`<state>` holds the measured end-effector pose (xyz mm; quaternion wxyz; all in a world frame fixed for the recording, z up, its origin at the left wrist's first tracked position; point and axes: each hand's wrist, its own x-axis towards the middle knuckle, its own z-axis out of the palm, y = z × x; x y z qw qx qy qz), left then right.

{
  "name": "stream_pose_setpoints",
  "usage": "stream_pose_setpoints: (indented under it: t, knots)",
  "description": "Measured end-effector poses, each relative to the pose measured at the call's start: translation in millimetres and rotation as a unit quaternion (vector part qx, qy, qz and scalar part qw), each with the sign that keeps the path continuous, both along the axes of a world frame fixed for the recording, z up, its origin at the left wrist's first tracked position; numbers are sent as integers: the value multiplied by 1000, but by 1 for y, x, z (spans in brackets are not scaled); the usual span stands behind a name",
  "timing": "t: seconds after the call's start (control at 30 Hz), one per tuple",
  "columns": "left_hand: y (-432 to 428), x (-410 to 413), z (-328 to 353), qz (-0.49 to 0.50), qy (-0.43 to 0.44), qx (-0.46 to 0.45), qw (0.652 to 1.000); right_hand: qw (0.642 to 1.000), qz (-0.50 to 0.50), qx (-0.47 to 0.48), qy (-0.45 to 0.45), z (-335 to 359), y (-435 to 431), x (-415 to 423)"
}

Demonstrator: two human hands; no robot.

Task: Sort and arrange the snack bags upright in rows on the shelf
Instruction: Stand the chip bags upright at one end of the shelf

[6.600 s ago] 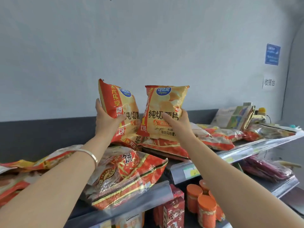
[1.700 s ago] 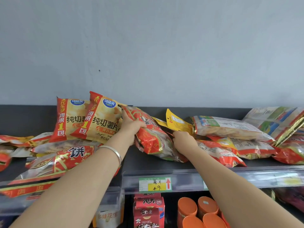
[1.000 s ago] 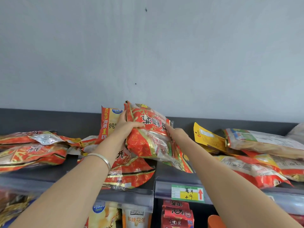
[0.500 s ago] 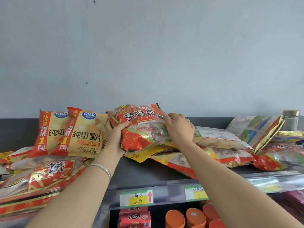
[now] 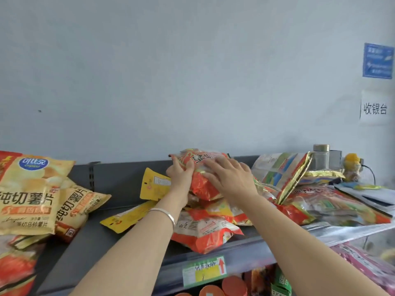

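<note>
Two hands meet on a red snack bag atop a heap of bags on the shelf: the left hand curls round its left end, gripping it; the right hand lies flat and spread on its front.

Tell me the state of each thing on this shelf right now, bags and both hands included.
left hand, grips one end of the red snack bag.
right hand, fingers spread flat on that bag.
red snack bag, held atop the pile, not upright.
yellow chip bags, upright, the right one leaning.
front yellow pouch, lying flat on the shelf.
jar, upright, lid on.
</note>
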<state>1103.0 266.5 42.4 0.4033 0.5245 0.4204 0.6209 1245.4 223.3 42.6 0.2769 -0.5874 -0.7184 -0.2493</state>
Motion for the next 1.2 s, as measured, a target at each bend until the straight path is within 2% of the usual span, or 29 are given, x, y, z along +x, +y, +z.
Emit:
stream_pose_setpoints:
  t: [0.13,0.17,0.23,0.3,0.4,0.47,0.57,0.67,0.87,0.97,1.03,1.13,1.2]
  knots:
    - [2,15,1,-27,139,54,988,991,-102,-36,76,5,10,11]
    - [1,16,-1,6,207,91,974,987,-122,-50,87,7,12,13]
    - [0,16,-6,76,345,167,920,981,-144,-69,109,7,16,13]
    - [1,14,-11,75,425,166,887,980,-132,-77,129,6,18,7]
    - [1,5,-11,2,390,98,916,994,-70,-17,87,0,18,-7]
    - [-7,-6,-9,-14,387,126,914,998,-18,41,39,-5,16,-19]
    - [-20,-39,-7,45,375,174,910,995,67,77,4,-6,12,-52]
    - [-32,-94,-5,149,385,156,898,985,149,83,-8,-5,9,-99]
    - [-44,-220,-1,283,438,121,845,968,241,-57,-29,-10,21,-201]
    - [-45,-279,2,347,510,86,782,952,266,-153,16,-11,27,-253]
    - [-46,-312,1,397,525,54,751,937,276,-209,48,-13,32,-285]
    - [-45,-352,-1,444,485,21,753,919,287,-251,105,-13,41,-325]
    - [-42,-369,-4,436,447,2,781,895,291,-284,180,-13,45,-347]
